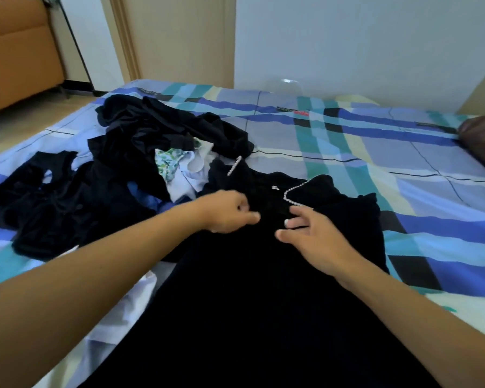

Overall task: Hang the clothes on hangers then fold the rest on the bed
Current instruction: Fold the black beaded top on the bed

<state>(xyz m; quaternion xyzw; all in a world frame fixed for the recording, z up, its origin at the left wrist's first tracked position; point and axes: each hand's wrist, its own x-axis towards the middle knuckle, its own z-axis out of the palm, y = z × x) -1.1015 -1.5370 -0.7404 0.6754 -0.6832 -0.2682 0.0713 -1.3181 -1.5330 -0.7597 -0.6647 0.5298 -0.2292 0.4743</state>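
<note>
Leaning over a bed (403,163) covered in a blue, teal and cream plaid sheet, a person works on a long black soft-fabric garment (277,275) with a pearl-beaded collar (289,193). The garment lies flat, running from six o'clock up to the centre of the view.

The left hand (230,211) sits over the chest just below the collar, fingers curled, thumb and forefinger pointing toward three o'clock. Blur hides whether it pinches the cloth. The right hand (311,236), just beside it at three o'clock, has its fingers loosely spread, on or just above the fabric.

A tangled pile of dark clothes (140,152), with a white and green floral piece (168,163) in it, lies at ten o'clock, touching the garment's shoulder. No hanger is in view.

Likely risks:
- A careless tug could snag or strain the beading.
- Black on black, a lift might drag a neighbouring piece from the pile.
- The long lower part could slide off the near edge.
</note>
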